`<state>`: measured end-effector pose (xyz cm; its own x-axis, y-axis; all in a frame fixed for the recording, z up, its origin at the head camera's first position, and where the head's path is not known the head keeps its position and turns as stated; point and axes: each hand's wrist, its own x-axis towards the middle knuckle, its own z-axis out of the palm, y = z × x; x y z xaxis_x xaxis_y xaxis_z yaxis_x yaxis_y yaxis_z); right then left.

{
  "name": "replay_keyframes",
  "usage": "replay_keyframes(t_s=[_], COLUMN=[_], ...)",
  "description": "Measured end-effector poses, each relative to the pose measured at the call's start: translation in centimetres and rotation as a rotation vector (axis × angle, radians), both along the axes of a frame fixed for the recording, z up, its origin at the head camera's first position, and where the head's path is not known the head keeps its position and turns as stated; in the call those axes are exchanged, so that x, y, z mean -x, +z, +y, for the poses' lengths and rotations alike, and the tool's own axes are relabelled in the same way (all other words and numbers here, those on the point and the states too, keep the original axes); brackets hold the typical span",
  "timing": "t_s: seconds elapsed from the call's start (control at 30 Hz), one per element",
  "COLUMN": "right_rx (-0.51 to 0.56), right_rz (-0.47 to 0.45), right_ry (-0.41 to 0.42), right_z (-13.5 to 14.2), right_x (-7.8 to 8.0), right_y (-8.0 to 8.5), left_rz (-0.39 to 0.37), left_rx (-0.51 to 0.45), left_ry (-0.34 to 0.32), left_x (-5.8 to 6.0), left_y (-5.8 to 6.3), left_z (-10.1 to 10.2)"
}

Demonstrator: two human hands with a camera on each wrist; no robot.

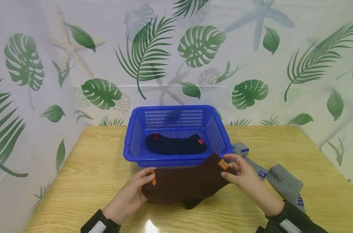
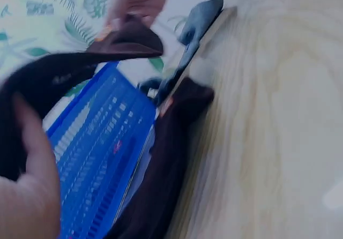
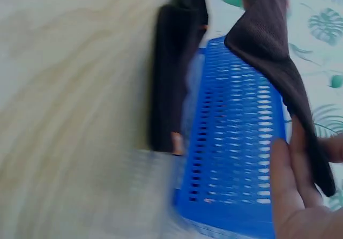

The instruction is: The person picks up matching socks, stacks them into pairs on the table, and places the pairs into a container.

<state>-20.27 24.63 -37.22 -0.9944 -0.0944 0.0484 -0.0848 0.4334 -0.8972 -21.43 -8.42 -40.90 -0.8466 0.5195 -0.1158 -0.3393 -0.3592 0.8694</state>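
A brown sock [image 1: 182, 184] with orange marks is stretched sideways between my two hands, above the table in front of the basket. My left hand [image 1: 132, 192] pinches its toe end between thumb and fingers. At the cuff, beside the orange label, my right hand [image 1: 244, 174] pinches the other end. A second brown sock [image 2: 166, 158] lies on the table below, along the basket's near side; in the head view the held sock hides most of it. Inside the blue basket [image 1: 130, 142] lie dark navy socks [image 1: 176, 145] with red marks.
Right of the basket, grey socks [image 1: 284, 181] with blue labels lie on the wooden table [image 1: 89, 161], one partly behind my right hand. A leaf-patterned sheet [image 1: 165, 64] hangs behind the table and along its sides.
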Motion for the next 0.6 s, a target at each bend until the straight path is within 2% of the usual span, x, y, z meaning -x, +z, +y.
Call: replay_keyframes(t_s=[0.1,0.27,0.33,0.4,0.47,0.53,0.6], right_rx=[-0.010,0.072,0.063,0.001,-0.077,-0.128,-0.134], right_rz=[-0.087,-0.205,-0.194,-0.137,-0.099,-0.084,-0.113], right_ry=[0.078,0.141,0.151,0.148,0.139,0.127,0.125], right_z=[-0.7,-1.9,-2.2,-2.4,-2.5,-2.6,-2.6], right_x=[0.5,1.4,1.7,1.9,2.1,2.2,2.4], right_y=[-1.6,-3.8,-4.6,-5.3,-5.8,-6.1,-6.3], left_rz=[-0.062,-0.065,-0.051,-0.020,0.044,0.143,0.255], left_rx=[0.071,0.210,0.295,0.417,0.552,0.669,0.765], left_ry=[0.105,0.152,0.195,0.250,0.296,0.315,0.322], left_x=[0.9,1.9,2.2,2.2,2.2,2.1,2.2], left_y=[-0.2,-1.6,-2.2,-2.7,-3.1,-3.4,-3.7], left_z=[-0.9,-1.4,-1.1,-0.8,-0.7,-0.7,-0.7])
